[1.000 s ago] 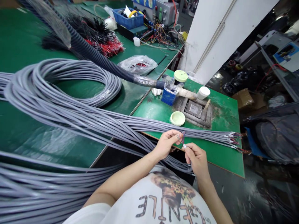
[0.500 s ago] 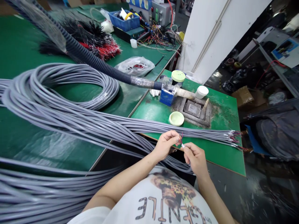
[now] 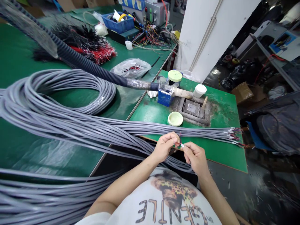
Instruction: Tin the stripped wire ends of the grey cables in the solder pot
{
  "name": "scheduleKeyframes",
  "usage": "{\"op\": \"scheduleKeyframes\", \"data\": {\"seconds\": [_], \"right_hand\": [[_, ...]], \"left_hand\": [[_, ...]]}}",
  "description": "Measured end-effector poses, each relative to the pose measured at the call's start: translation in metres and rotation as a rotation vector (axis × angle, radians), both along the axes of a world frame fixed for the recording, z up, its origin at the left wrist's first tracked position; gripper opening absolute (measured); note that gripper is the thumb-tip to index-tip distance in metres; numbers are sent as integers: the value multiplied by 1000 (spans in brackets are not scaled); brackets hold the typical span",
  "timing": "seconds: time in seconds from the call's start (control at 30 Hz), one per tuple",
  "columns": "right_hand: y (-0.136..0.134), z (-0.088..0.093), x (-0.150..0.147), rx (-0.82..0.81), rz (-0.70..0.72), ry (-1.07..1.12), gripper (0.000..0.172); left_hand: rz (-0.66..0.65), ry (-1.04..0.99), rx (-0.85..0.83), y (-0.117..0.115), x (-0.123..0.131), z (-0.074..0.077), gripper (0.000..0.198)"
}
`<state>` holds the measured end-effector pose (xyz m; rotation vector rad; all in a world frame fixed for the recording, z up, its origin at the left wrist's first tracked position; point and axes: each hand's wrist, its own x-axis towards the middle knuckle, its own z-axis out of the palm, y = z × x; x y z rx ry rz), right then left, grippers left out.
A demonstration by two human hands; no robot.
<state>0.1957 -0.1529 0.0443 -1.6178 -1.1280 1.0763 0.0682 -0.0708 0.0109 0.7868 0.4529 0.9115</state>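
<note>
Between thumb and fingers, my right hand grips a grey cable by its white-wrapped end. Thin coloured wires fan out from that end. My left hand is closed in a pinch on some of these wires; which strands it has is too small to make out. Just beyond my hands, a bundle of grey cables lies across the green board, their stripped ends showing dark and red wires at the right. More grey cables pass beneath my wrists.
A square solder pot is set in the board, with a pale-green lid or dish, a white tub and a blue box around it. A ribbed hose hangs across from the left. A big cable coil fills the left table.
The view has shifted slightly. My hands stay together at the cable end; the loose wires have altered position a little, with fewer spread out above my left fingertips.
</note>
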Motion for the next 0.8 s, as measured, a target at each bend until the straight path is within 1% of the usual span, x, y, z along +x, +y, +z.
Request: {"op": "scheduleKeyframes", "data": {"seconds": [0.17,0.3,0.47,0.57,0.7,0.8], "right_hand": [[0,1,-1,-2,8,31,29],[-1,-1,-1,-6,11,26,28],[-2,-2,-1,-9,19,5,29],[-2,-2,0,-7,28,10,29],[-1,-2,0,-6,32,9,28],[-1,-3,1,-6,40,8,28]], "left_hand": [[10,23,52,2,-2,-4,19],[25,118,15,5,-4,-6,17],[34,202,6,7,-4,-8,21],[-7,213,30,11,-6,-7,22],[-116,235,63,19,-10,-4,22],[-171,235,73,24,-12,-3,21]]}}
